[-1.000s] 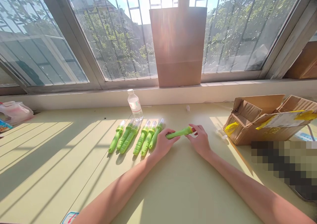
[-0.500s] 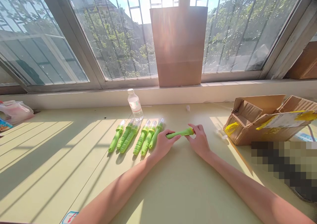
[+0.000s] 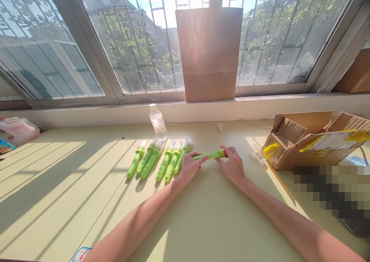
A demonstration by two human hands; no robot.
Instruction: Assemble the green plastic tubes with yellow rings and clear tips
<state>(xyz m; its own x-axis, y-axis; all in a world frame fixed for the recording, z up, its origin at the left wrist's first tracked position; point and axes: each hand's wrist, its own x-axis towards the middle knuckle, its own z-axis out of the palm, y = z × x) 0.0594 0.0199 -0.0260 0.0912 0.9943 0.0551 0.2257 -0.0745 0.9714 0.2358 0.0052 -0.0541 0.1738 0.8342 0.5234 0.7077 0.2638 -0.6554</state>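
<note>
A green stick-shaped piece (image 3: 210,155) is held level above the pale table (image 3: 219,215). My left hand (image 3: 192,165) is closed round its left end. At its right end, the fingers of my right hand (image 3: 232,162) pinch the wider yellowish-green part, where a bit of red or orange shows. Just left of my left hand lie several green sticks (image 3: 172,165) with clear tips, side by side, pointing away from me.
A clear bottle (image 3: 158,124) with a white cap stands behind the sticks. An open cardboard box (image 3: 306,146) is at the right, clear plastic (image 3: 258,154) beside it. A small clear piece (image 3: 220,127) lies near the sill. A plastic bag (image 3: 20,131) sits far left.
The fingers of my left hand have shifted slightly on the held piece, covering more of its left end. My right hand stays nearly where it was.
</note>
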